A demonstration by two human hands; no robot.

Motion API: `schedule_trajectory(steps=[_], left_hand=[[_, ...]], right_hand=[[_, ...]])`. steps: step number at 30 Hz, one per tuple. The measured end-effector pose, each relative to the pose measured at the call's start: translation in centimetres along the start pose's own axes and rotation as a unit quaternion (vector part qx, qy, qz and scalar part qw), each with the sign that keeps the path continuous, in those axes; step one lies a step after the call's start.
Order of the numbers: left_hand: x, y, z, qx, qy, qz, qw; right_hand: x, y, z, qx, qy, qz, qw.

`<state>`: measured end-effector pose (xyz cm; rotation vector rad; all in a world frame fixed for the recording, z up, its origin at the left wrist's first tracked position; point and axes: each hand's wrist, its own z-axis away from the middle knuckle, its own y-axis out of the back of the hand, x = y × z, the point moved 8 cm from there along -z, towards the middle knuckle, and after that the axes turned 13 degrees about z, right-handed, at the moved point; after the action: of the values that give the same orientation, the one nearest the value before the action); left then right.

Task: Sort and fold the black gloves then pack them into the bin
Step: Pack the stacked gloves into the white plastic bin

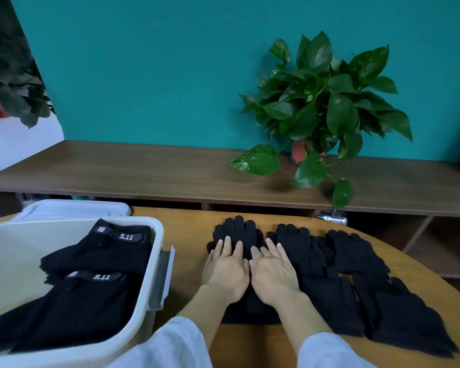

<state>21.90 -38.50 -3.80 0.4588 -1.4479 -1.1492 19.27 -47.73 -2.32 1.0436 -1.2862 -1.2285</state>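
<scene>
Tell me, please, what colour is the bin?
Pale off-white bin, seen best in the head view.

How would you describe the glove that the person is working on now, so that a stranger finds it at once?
Start from the white bin on the left of the wooden table. Just right of it lies a black knit glove, fingers pointing away. Unlike the gloves further right, it has both hands, left hand and right hand, lying flat on it.

One head camera looks forward and down from close above the table, wide-angle; the far wall also falls inside the view.
</scene>
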Motion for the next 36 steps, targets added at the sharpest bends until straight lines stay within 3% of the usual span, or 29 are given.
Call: schedule_trajectory(steps=[7,25,36], left_hand=[[-0.5,-0.7,4.2,0.004,-0.002,-0.029,1.0],[-0.4,-3.9,19.4,-0.057,-0.122,-0.029,0.991],[-1.9,-3.5,24.0,-0.07,-0.172,-0.023,0.982]], right_hand=[[-1.6,0.2,4.9,0.001,-0.017,-0.006,1.0],[-5.1,-0.7,22.6,0.019,-0.157,-0.052,0.986],[-8.1,-0.4,27.4,0.027,-0.201,-0.057,0.978]])
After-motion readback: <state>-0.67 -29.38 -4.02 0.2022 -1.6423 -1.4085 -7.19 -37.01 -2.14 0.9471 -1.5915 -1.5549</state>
